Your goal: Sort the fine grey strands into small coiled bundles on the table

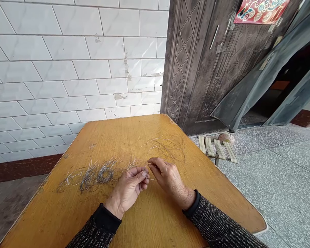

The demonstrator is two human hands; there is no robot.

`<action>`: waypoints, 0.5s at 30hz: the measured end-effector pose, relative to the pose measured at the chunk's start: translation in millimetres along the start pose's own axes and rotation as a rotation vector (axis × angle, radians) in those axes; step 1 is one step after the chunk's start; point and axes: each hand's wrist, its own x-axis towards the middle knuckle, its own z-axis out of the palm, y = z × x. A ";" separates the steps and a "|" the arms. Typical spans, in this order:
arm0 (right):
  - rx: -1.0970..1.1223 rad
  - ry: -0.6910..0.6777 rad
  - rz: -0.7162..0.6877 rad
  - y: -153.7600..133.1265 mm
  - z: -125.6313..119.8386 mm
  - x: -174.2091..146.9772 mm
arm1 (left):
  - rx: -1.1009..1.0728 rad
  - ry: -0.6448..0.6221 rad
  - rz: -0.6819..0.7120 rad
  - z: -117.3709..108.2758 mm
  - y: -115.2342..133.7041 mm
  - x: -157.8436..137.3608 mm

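Note:
Over the middle of the wooden table, my left hand (132,186) pinches a thin wire (145,167) between thumb and fingers. Just to its right, my right hand (167,174) is closed on the same wire, thumb against forefinger. The wire curves in a small loop around the fingertips; how its ends run is too fine to make out. Left of my left hand lie several coiled bundles of thin wire (105,175), grey and whitish, with loose ends sticking out. Beyond my right hand, loose brownish and pale strands (166,146) are spread on the tabletop.
The yellow-brown table (124,134) has rounded corners and reaches to a white tiled wall (67,63). A dark carved door (186,69) stands behind at the right, beside a grey-green curtain (258,79). A folding stool (218,148) with striped straps is near the table's right edge.

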 end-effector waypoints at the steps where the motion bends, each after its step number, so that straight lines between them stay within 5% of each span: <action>1: 0.038 0.010 0.026 -0.3 -0.8 -0.3 | -0.013 0.000 0.005 -0.8 0.2 0.4; 6: 0.371 0.048 0.204 -1.1 -2.9 0.0 | -0.051 0.052 0.075 -2.6 3.9 1.7; 10: 0.861 -0.107 0.377 -3.8 -4.5 5.2 | -0.070 0.077 0.091 -1.5 5.0 1.4; 15: 1.219 -0.263 0.479 -5.3 -9.2 8.0 | -0.064 0.074 0.104 0.2 2.4 0.8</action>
